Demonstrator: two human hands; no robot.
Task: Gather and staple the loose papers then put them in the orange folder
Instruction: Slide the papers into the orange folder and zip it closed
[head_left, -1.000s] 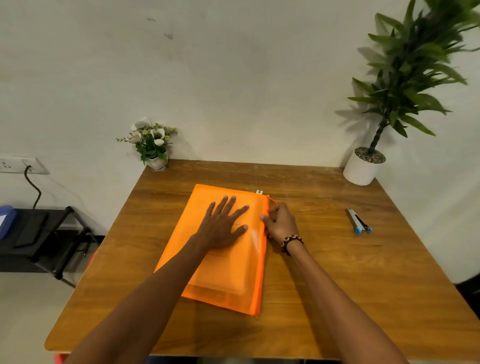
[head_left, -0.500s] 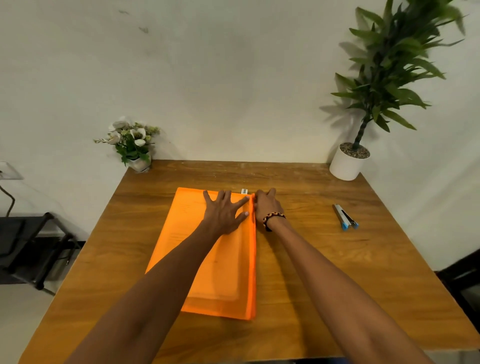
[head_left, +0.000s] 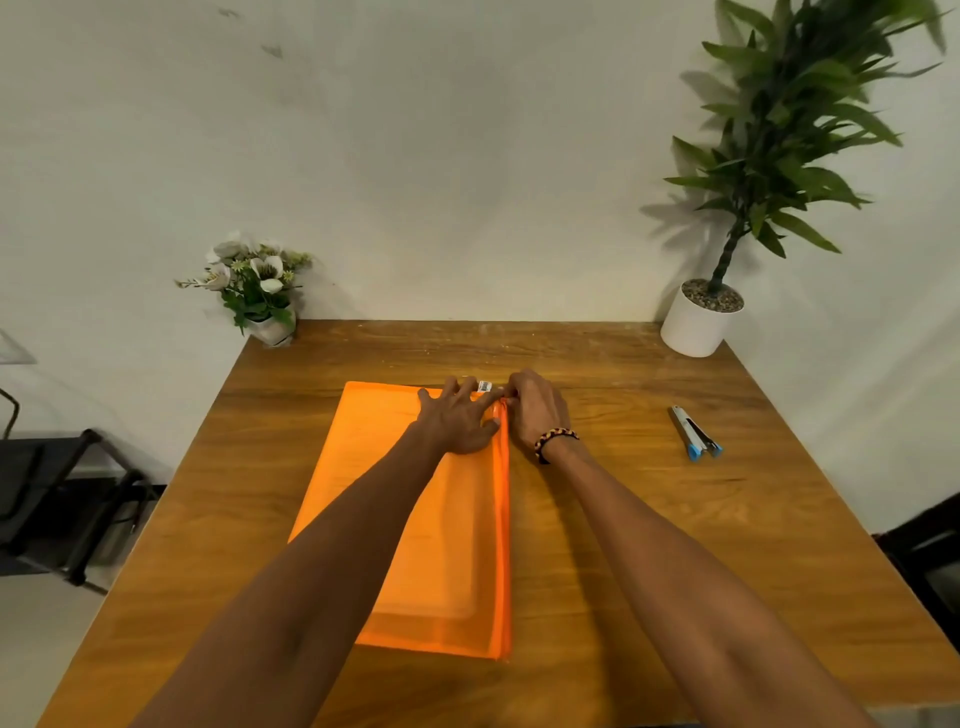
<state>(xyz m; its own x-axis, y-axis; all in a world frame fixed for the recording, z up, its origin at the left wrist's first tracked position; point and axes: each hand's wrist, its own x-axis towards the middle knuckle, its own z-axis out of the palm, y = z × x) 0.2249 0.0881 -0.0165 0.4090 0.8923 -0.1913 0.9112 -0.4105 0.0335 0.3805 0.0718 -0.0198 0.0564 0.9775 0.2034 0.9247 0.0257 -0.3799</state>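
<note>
Single head-worn wide-angle view, looking forward and down across wooden table (head_left: 649, 545), facing wall, close.

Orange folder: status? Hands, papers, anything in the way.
Left hand flat on orange folder; right hand pinching at its far zipper corner. Papers showing inside. Stapler off right, nothing in the way.

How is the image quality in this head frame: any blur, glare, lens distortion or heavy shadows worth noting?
Head view: wide-angle bowing splays the wooden table edges outward; the potted plant leaves look soft and throw a distinct shadow on the wall; mild sheen on the tabletop, no harsh glare; the orange folder, left hand, right hand and stapler read clearly.
</note>
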